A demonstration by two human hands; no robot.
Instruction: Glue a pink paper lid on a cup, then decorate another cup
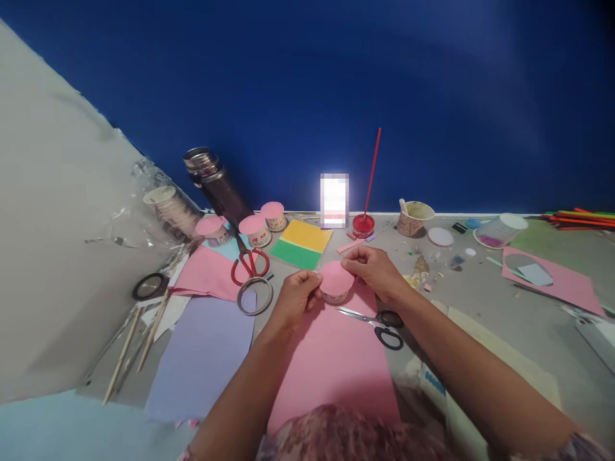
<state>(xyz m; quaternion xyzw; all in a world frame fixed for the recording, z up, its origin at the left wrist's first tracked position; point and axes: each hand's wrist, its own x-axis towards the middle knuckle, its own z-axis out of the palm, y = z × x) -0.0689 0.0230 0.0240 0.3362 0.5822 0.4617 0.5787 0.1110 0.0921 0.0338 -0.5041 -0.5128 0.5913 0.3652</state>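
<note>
A round pink paper disc (337, 278) lies on top of a small patterned paper cup (335, 298), which stands on a large pink sheet (336, 365). My left hand (302, 293) is closed at the disc's left edge, thumb and fingers pinched together. On the opposite side, my right hand (373, 269) pinches the disc near its upper right edge. Just below the cup are black-handled scissors (384, 323), lying partly over the pink sheet. Similar cups topped with pink discs, one of them a front cup (254, 230), stand further back on the left.
Red-handled scissors (250, 266) and a tape roll (254, 296) lie left, above a lilac sheet (202, 358). Behind are a flask (216, 186), stacked cups (175, 211), yellow-green sheets (302, 244) and a red stick in a base (363, 225). A wicker-patterned cup (414, 221) stands right.
</note>
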